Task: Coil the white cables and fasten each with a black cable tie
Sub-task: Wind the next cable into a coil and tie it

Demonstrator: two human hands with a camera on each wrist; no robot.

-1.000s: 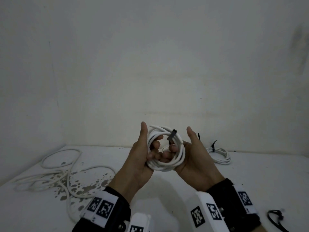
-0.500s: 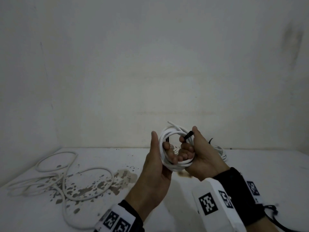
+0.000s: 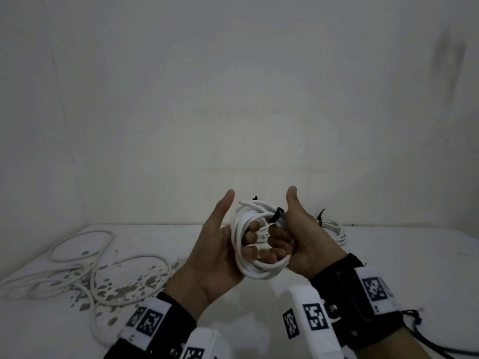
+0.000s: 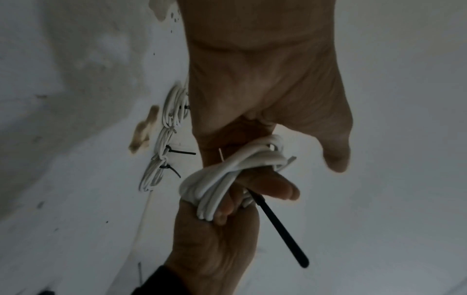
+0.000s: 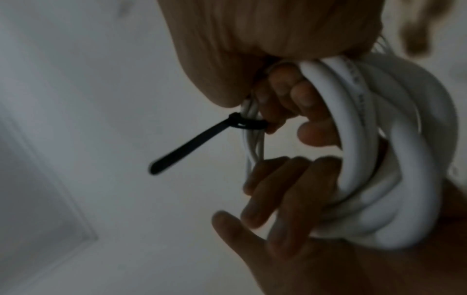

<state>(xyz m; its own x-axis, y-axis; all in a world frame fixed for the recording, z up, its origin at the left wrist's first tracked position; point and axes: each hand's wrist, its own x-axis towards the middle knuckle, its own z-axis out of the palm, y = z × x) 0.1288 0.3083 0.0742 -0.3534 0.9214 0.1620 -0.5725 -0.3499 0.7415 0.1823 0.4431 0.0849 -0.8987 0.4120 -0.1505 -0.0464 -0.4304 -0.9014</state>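
Held up above the table, centre of scene, between both hands: coiled white cable, several loops, w/ a black cable tie cinched round the loops on the coil's right side, tail sticking out free.

Handling, as a guess: light; cable springy & semi-stiff, so loops likely to fan apart if grip eases; smooth jacket prob. a bit slippery. Tie thin, flexible, stiff enough to hold its line in the left wrist view. Best hold: through the coil's middle, fingers pinning all loops together, other hand right beside the tie head; tail to be pulled by pinching near the lock, not at the tip.

Left hand: palm facing right, thumb straight up, fingers curled through the coil's centre, holding the loops from the left. Right hand: palm facing left, thumb up, fingers curled into the coil, gripping the loops at the tie. Wrists close together, forearms angled in from the near edge. Right wrist view blurred; tie head seems snug on the strands, not certain.

Elsewhere: loose white cables on the table, far left, not yet coiled; a tied coil far right, behind the right hand.
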